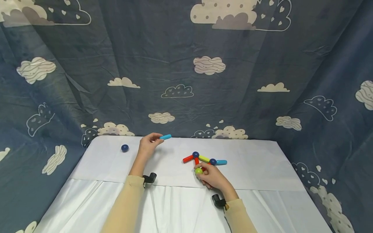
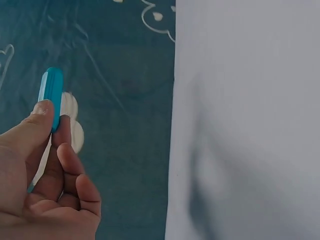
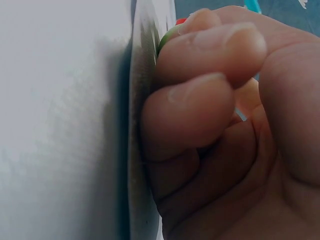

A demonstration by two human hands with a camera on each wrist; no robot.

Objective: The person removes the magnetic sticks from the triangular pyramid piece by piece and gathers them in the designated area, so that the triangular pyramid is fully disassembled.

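Note:
My left hand (image 1: 149, 144) pinches a light-blue rod (image 1: 165, 137) between thumb and fingertips, held above the back of the table. The same rod (image 2: 50, 95) points upward in the left wrist view. With curled fingers, my right hand (image 1: 215, 176) grips a yellow-green ball (image 1: 198, 171) low over the table. That ball sits at the near end of a joined figure: a red rod (image 1: 188, 159), a dark blue ball (image 1: 196, 155), a yellow-green rod (image 1: 204, 159), a second dark blue ball (image 1: 213, 161) and a light-blue rod (image 1: 221, 162). Fingers partly hide other red rods there.
A loose dark blue ball (image 1: 125, 148) lies at the table's back left. The white-covered table (image 1: 256, 161) meets a dark cloud-patterned curtain (image 1: 175, 106) at its back edge. A crosswise fold runs across the cloth near the forearms.

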